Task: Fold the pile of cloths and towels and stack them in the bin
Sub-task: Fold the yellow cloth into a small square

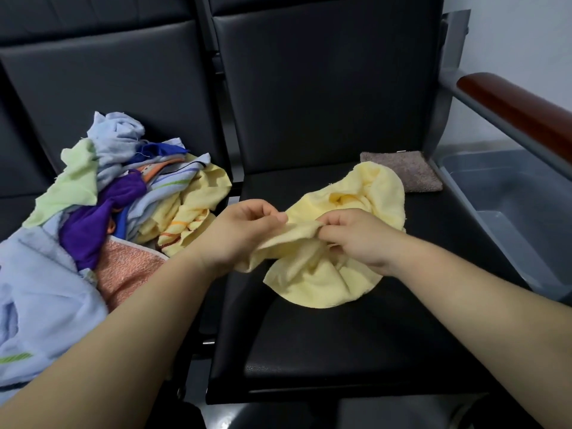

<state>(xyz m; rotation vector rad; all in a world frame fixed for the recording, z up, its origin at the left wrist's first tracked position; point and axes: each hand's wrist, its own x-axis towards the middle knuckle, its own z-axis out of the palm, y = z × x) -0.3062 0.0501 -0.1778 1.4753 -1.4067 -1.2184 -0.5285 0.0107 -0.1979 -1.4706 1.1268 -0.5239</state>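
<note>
A crumpled pale yellow towel (pixel 331 280) lies on the black seat (pixel 340 351) in front of me. My left hand (pixel 238 233) pinches its upper edge from the left. My right hand (pixel 356 239) pinches the same edge just to the right, fingers curled into the fabric. A loose pile of cloths (pixel 117 199) in blue, purple, green, yellow and orange covers the seat on the left. A folded brown cloth (pixel 405 171) lies flat at the back right of the seat. The grey plastic bin (pixel 513 212) stands to the right, beyond the armrest.
A red-brown armrest (pixel 520 116) on a metal frame runs between the seat and the bin. Black padded backrests (pixel 325 88) close off the far side. A gap separates the two seats.
</note>
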